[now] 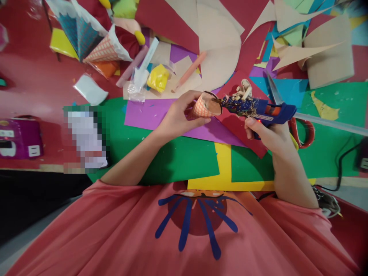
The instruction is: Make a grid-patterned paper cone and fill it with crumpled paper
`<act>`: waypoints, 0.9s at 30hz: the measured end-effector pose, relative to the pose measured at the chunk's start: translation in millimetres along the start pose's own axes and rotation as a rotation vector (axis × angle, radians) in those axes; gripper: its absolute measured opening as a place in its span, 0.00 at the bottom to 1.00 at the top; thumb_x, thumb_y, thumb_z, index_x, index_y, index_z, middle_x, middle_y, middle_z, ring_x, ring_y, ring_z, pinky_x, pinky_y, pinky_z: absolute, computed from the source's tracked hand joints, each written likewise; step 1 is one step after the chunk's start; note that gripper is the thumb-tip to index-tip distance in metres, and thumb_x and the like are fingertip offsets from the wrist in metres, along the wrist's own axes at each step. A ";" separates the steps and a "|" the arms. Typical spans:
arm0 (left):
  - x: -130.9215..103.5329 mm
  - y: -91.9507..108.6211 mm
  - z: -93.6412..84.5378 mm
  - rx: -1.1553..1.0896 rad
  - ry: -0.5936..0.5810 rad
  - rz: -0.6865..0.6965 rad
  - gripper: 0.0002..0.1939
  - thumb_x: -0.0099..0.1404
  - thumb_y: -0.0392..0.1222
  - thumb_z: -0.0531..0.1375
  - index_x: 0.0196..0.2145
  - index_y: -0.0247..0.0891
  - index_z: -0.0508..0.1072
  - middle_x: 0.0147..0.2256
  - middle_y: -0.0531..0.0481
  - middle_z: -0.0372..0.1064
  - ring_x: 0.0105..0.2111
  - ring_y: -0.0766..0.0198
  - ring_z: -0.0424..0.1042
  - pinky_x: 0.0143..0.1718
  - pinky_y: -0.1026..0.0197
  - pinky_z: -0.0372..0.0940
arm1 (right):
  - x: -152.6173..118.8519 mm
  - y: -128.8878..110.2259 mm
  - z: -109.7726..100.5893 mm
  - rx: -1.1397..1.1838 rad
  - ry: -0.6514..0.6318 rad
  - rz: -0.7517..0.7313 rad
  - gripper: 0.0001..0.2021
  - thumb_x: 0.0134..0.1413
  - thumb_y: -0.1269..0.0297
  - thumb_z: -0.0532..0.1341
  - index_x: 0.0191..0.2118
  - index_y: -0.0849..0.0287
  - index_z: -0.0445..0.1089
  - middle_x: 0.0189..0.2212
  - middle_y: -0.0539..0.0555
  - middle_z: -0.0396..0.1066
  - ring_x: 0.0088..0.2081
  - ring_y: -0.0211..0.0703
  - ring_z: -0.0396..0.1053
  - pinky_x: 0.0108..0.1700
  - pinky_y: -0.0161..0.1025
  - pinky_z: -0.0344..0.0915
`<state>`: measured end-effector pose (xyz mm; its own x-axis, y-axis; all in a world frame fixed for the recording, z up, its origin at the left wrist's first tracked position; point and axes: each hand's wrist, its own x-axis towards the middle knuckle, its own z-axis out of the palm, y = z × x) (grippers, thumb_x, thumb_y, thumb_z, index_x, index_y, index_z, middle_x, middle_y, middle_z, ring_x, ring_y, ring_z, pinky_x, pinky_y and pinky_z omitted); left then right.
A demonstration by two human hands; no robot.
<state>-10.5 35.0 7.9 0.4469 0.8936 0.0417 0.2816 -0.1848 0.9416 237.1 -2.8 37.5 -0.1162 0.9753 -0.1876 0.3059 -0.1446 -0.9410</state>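
In the head view, my left hand (pixel 184 113) is closed around a small paper cone (pixel 202 107) with an orange lattice pattern, its wide mouth turned to the right. Gripped in my right hand (pixel 266 134) is a blue hot glue gun (pixel 270 111), a small red light glowing on its side. A long clear glue stick (pixel 330 122) comes out of its back end. The gun's nozzle points left and reaches the cone's mouth; whether it touches the paper I cannot tell. Dried glue strands and pale scraps (pixel 243 90) cling to its front.
Scissors with red handles (pixel 309 134) lie just beyond my right hand. Larger paper cones (pixel 110 46) sit back left, near a yellow clay packet (pixel 158 78) and an orange stick (pixel 191 71). Paper sheets (pixel 178 153) cover the table. A phone (pixel 89 138) lies left.
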 end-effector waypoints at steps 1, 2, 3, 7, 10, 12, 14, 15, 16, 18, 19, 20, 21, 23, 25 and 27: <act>0.3 0.3 -0.2 -0.004 0.001 0.002 0.27 0.58 0.56 0.64 0.50 0.39 0.67 0.50 0.44 0.69 0.49 0.58 0.71 0.49 0.58 0.68 | -0.1 -0.1 -0.1 -0.005 0.000 -0.003 0.20 0.49 0.44 0.65 0.22 0.55 0.66 0.14 0.45 0.63 0.17 0.34 0.61 0.21 0.36 0.58; 0.5 0.4 -0.4 -0.005 0.002 0.003 0.27 0.58 0.56 0.64 0.50 0.40 0.67 0.49 0.44 0.70 0.50 0.58 0.71 0.49 0.58 0.68 | -0.1 0.0 -0.2 -0.010 -0.001 -0.004 0.20 0.49 0.44 0.64 0.22 0.55 0.66 0.14 0.45 0.63 0.17 0.34 0.61 0.20 0.36 0.58; 0.7 0.3 -0.3 -0.004 0.005 0.004 0.27 0.58 0.56 0.64 0.50 0.40 0.67 0.49 0.44 0.70 0.50 0.58 0.71 0.49 0.58 0.68 | -0.1 0.2 -0.3 -0.013 -0.002 -0.006 0.20 0.49 0.44 0.64 0.22 0.55 0.66 0.14 0.45 0.63 0.17 0.34 0.60 0.20 0.36 0.58; 0.6 -2.1 1.0 -0.042 0.032 0.006 0.28 0.57 0.56 0.65 0.50 0.42 0.64 0.49 0.45 0.70 0.49 0.59 0.72 0.48 0.58 0.69 | 0.3 1.6 -0.1 -0.001 -0.007 -0.028 0.19 0.51 0.45 0.64 0.23 0.55 0.66 0.14 0.45 0.63 0.16 0.33 0.59 0.20 0.36 0.57; 0.2 -4.6 2.1 -0.075 0.032 -0.016 0.28 0.56 0.56 0.66 0.48 0.43 0.63 0.47 0.47 0.70 0.47 0.60 0.73 0.46 0.58 0.70 | 0.7 1.2 0.5 0.004 -0.009 -0.042 0.19 0.51 0.45 0.63 0.23 0.55 0.66 0.13 0.45 0.62 0.16 0.33 0.59 0.21 0.36 0.57; 0.1 -5.5 2.1 -0.066 0.018 -0.038 0.28 0.56 0.57 0.66 0.47 0.43 0.63 0.47 0.47 0.70 0.46 0.60 0.74 0.45 0.58 0.70 | 0.9 0.2 0.8 0.007 -0.006 -0.042 0.20 0.51 0.44 0.63 0.22 0.55 0.65 0.13 0.45 0.62 0.16 0.33 0.58 0.21 0.36 0.57; 0.2 -5.3 1.8 -0.058 0.007 -0.044 0.28 0.56 0.59 0.65 0.47 0.42 0.63 0.48 0.46 0.70 0.47 0.60 0.73 0.46 0.58 0.70 | 1.0 -0.6 0.9 0.008 -0.002 -0.041 0.21 0.50 0.44 0.64 0.20 0.55 0.64 0.13 0.46 0.62 0.16 0.34 0.58 0.21 0.37 0.57; 0.4 -4.8 1.5 -0.062 0.004 -0.041 0.28 0.56 0.59 0.65 0.47 0.41 0.63 0.48 0.45 0.70 0.48 0.60 0.73 0.46 0.58 0.70 | 1.0 -0.8 0.8 0.011 -0.005 -0.040 0.21 0.50 0.44 0.64 0.20 0.55 0.63 0.13 0.46 0.62 0.16 0.34 0.58 0.21 0.37 0.57; 0.6 -4.1 1.2 -0.072 0.001 -0.035 0.28 0.57 0.59 0.64 0.47 0.40 0.64 0.48 0.45 0.70 0.48 0.59 0.73 0.47 0.58 0.69 | 1.1 -0.8 0.7 0.014 -0.007 -0.038 0.22 0.50 0.44 0.64 0.19 0.55 0.63 0.13 0.47 0.62 0.16 0.35 0.58 0.21 0.38 0.57; 1.1 -2.7 0.8 -0.098 -0.002 -0.025 0.27 0.58 0.60 0.63 0.47 0.39 0.65 0.47 0.44 0.70 0.47 0.60 0.73 0.47 0.58 0.69 | 1.1 -0.4 0.5 0.016 -0.004 -0.040 0.21 0.50 0.44 0.64 0.19 0.55 0.64 0.12 0.47 0.62 0.16 0.35 0.58 0.21 0.38 0.57; 1.4 -2.1 0.6 -0.106 -0.005 -0.028 0.27 0.58 0.60 0.63 0.47 0.39 0.66 0.47 0.44 0.71 0.46 0.60 0.73 0.46 0.58 0.70 | 1.1 -0.1 0.4 0.015 -0.002 -0.043 0.21 0.50 0.44 0.64 0.20 0.54 0.64 0.12 0.47 0.62 0.16 0.35 0.58 0.21 0.38 0.57; 1.7 -1.6 0.4 -0.111 -0.008 -0.033 0.27 0.58 0.61 0.62 0.46 0.39 0.67 0.46 0.45 0.71 0.45 0.60 0.73 0.45 0.58 0.70 | 1.0 0.3 0.4 0.012 0.000 -0.049 0.21 0.50 0.44 0.64 0.20 0.54 0.64 0.12 0.46 0.62 0.16 0.35 0.58 0.20 0.38 0.57; 1.9 -1.2 0.2 -0.114 -0.012 -0.040 0.26 0.58 0.61 0.62 0.46 0.40 0.67 0.45 0.46 0.71 0.44 0.60 0.74 0.43 0.58 0.70 | 0.9 0.6 0.3 0.008 0.002 -0.055 0.20 0.51 0.44 0.64 0.20 0.54 0.65 0.12 0.46 0.62 0.16 0.35 0.58 0.20 0.39 0.57; 2.2 -0.7 -0.3 -0.125 -0.018 -0.052 0.26 0.58 0.61 0.62 0.45 0.40 0.69 0.43 0.47 0.72 0.42 0.60 0.74 0.40 0.59 0.71 | 0.5 1.2 0.1 0.012 0.005 -0.061 0.20 0.51 0.44 0.64 0.21 0.54 0.65 0.13 0.45 0.62 0.16 0.35 0.58 0.20 0.38 0.57; 2.0 -0.2 -0.8 -0.147 -0.022 -0.065 0.25 0.58 0.61 0.62 0.44 0.40 0.70 0.42 0.47 0.72 0.39 0.62 0.74 0.36 0.61 0.71 | -0.1 1.2 -0.1 0.025 0.013 -0.044 0.19 0.50 0.44 0.65 0.23 0.54 0.67 0.13 0.46 0.64 0.16 0.35 0.60 0.20 0.38 0.58; 1.6 0.4 -1.1 -0.176 -0.035 -0.087 0.25 0.59 0.62 0.61 0.45 0.40 0.71 0.42 0.47 0.72 0.37 0.62 0.74 0.31 0.63 0.69 | -0.7 0.5 -0.4 0.034 0.019 -0.016 0.18 0.48 0.45 0.66 0.25 0.54 0.69 0.14 0.46 0.65 0.17 0.36 0.62 0.20 0.38 0.59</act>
<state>-10.6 36.9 8.7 0.4579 0.8875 -0.0509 0.1688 -0.0307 0.9852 237.7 -3.5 37.3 -0.1031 0.9804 -0.1677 0.2717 -0.1344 -0.9529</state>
